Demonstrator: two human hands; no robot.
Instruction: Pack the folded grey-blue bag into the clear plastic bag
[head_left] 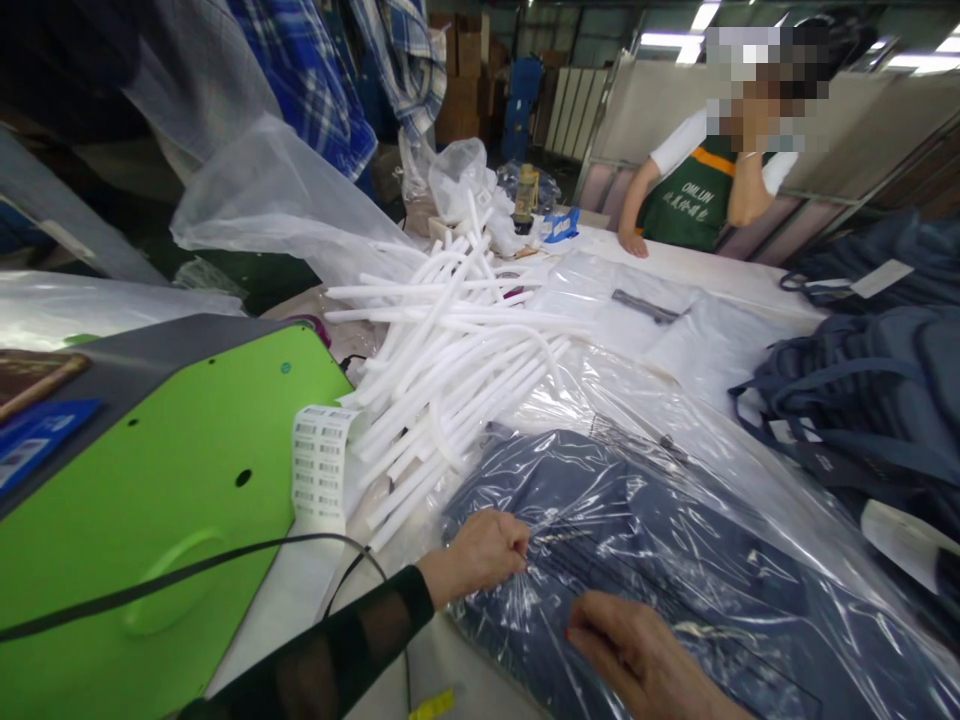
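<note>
A dark blue-grey backpack (540,480) lies on the table inside a clear plastic bag (720,540), whose film is wrinkled and shiny. My left hand (484,550) is closed in a fist over the near left part of the bag, and the film creases towards its fingers. To the right and closer to me, my right hand (637,640) rests low over the same bag with its fingers curled in. Whether film is caught between those fingers is hidden. Printed lines run across the plastic between and beyond both hands.
White foam tubes (450,370) lie piled beyond the bag. A green-faced machine (172,480) with a barcode label strip (319,465) and black cable stands left. More dark backpacks (870,390) are stacked right. Flat plastic bags (660,310) lie farther back. A person (690,190) leans at the far table edge.
</note>
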